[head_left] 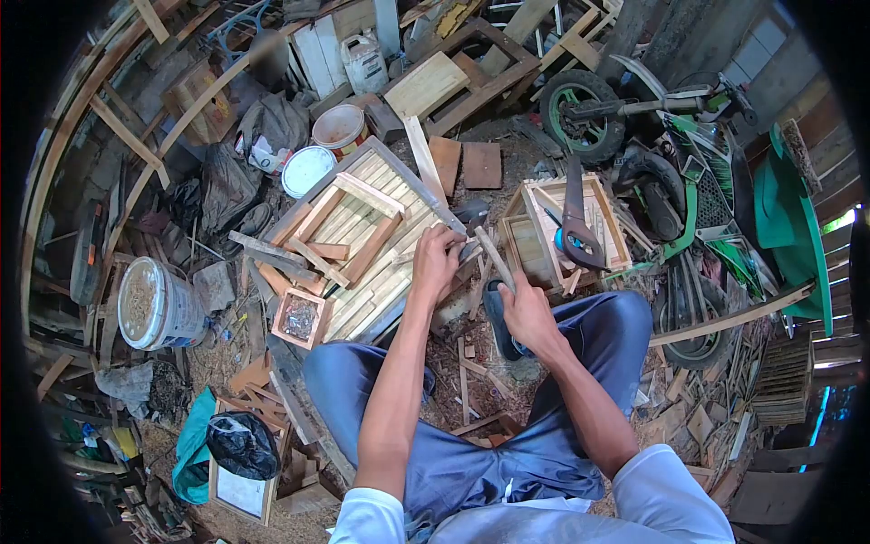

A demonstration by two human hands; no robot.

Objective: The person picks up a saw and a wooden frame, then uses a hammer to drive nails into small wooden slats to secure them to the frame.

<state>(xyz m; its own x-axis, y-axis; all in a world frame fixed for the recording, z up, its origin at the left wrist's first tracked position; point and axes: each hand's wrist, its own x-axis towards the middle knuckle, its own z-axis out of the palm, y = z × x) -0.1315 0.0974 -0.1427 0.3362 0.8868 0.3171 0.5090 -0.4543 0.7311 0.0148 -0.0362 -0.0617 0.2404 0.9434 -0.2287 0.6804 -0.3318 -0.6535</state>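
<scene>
My right hand [528,313] is wrapped round the pale wooden handle [494,254] of a hammer, whose dark head [471,214] is up near the corner of a slatted wooden panel [362,304]. At that same corner my left hand [438,258] has its fingers bent together; whatever they pinch is too small to name. On the panel lie a rectangular wooden frame [360,265], loose wood pieces [319,260] and a small square box of metal bits [300,318]. A handsaw [575,213] rests across a wooden crate [609,218] to the right.
White buckets [152,304] stand at the left, with paint tubs [308,170] behind the panel. A green motorcycle [675,181] and a green plastic sheet [790,218] are at the right. Wood scraps [471,367] and shavings cover the floor between the person's legs.
</scene>
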